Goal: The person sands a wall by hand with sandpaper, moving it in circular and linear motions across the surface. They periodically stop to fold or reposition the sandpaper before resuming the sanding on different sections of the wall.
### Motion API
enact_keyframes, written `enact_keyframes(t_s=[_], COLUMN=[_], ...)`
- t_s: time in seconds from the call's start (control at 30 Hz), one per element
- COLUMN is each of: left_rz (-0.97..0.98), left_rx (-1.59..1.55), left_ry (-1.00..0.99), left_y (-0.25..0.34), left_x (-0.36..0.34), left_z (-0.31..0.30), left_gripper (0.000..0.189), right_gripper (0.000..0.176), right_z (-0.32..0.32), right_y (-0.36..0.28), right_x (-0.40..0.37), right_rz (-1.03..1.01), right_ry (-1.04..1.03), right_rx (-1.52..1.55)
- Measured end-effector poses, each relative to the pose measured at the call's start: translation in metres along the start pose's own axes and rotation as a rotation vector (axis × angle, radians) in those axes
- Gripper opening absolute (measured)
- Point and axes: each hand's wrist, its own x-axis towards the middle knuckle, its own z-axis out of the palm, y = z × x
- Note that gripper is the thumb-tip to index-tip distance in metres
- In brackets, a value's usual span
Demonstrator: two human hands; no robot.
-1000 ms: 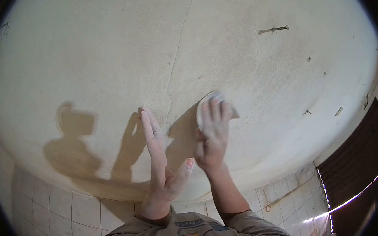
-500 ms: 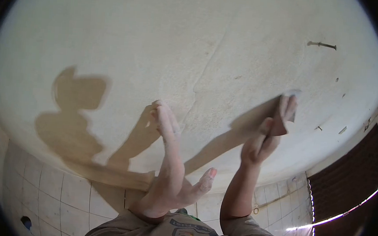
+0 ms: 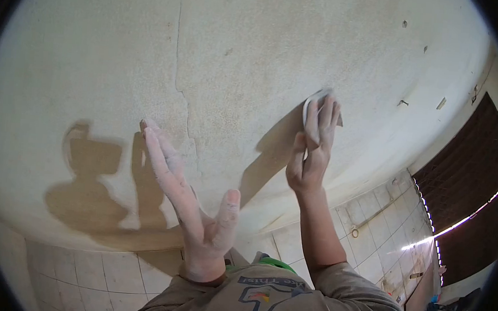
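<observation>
My right hand (image 3: 315, 146) presses a folded piece of sandpaper (image 3: 308, 110) against the pale plastered wall (image 3: 256, 46). Its fingers lie over the sheet, and only the sheet's edges show around them. My left hand (image 3: 193, 209) holds nothing; its fingertips are at the wall and the thumb stands well apart from the fingers. White dust coats both hands. A thin crack (image 3: 187, 116) runs down the wall between them.
A nail (image 3: 403, 103) and several small holes mark the wall on the right. Below are floor tiles (image 3: 91, 268). At right hangs a dark shutter or curtain (image 3: 460, 187), with a bright strip of light across it. Dark items (image 3: 452, 308) lie at lower right.
The view has swung to the right, so the crack and nail appear farther left. Both hands appear farther left and higher. The sandpaper stays under my right fingers.
</observation>
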Motion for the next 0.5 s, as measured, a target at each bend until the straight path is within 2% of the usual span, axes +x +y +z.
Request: enact_keyframes(t_s=[0.07,0.17,0.23,0.3,0.4,0.5], left_rz=[-0.003,0.042,0.044,0.051,0.032,0.014], left_rx=[0.013,0.007,0.045,0.086,0.135,0.119], left_ry=[0.027,0.061,0.059,0.050,0.026,0.040], left_y=[0.002,-0.002,-0.002,-0.003,-0.002,0.004], left_x=[0.000,0.001,0.000,-0.004,-0.005,-0.001], left_z=[0.001,0.008,0.008,0.009,0.006,0.006], left_gripper=[0.111,0.109,0.107,0.106,0.105,0.105], right_gripper=[0.066,0.069,0.081,0.079,0.076,0.073], right_z=[0.000,0.008,0.009,0.013,0.003,0.000], right_y=[0.002,-0.014,-0.033,-0.037,0.000,0.029], right_x=[0.020,0.025,0.007,-0.017,-0.037,-0.019], right_rz=[-0.009,-0.082,-0.085,-0.125,-0.091,-0.103], right_ry=[0.078,-0.021,-0.235,-0.321,-0.276,-0.089], right_rx=[0.072,0.225,0.254,0.248,0.230,0.132])
